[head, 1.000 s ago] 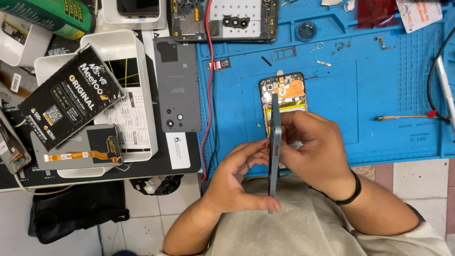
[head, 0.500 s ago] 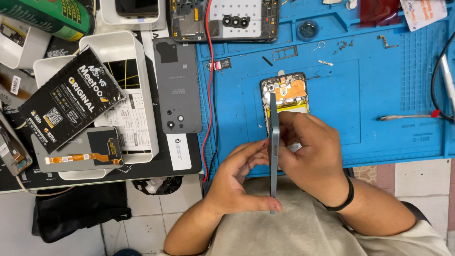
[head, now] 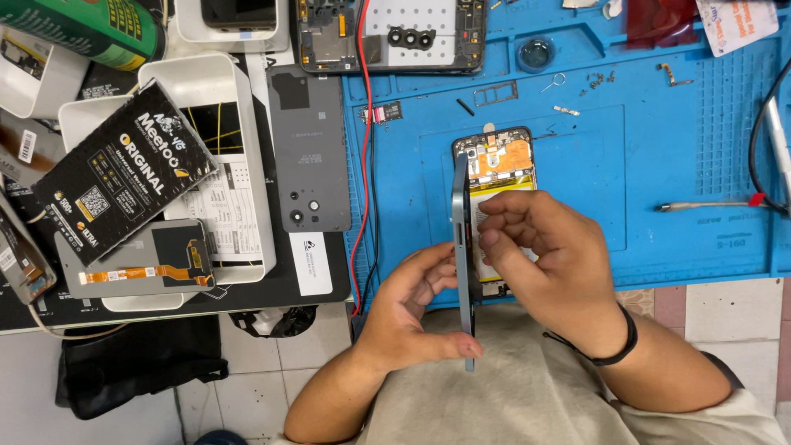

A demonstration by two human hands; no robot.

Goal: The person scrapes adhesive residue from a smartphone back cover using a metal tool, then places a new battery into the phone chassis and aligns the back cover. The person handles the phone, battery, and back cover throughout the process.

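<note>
Blue matting (head: 684,148) covers the desk, and nearest the person the left hand (head: 412,309) pinches the lower edge of a thin blue-grey phone frame (head: 463,255) held on its side, its grip pressed against it. Just right, the right hand (head: 548,264) curls its grip onto that frame, over an opened phone (head: 498,165) lying on the matting. Farther left lie a grey back cover (head: 309,148) and a black box (head: 124,169).

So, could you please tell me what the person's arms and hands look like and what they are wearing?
Both forearms are bare, with no gloves or rings visible. The right hand has a thin black band at its wrist. The left hand wears nothing. A beige short-sleeved shirt shows below.
</note>
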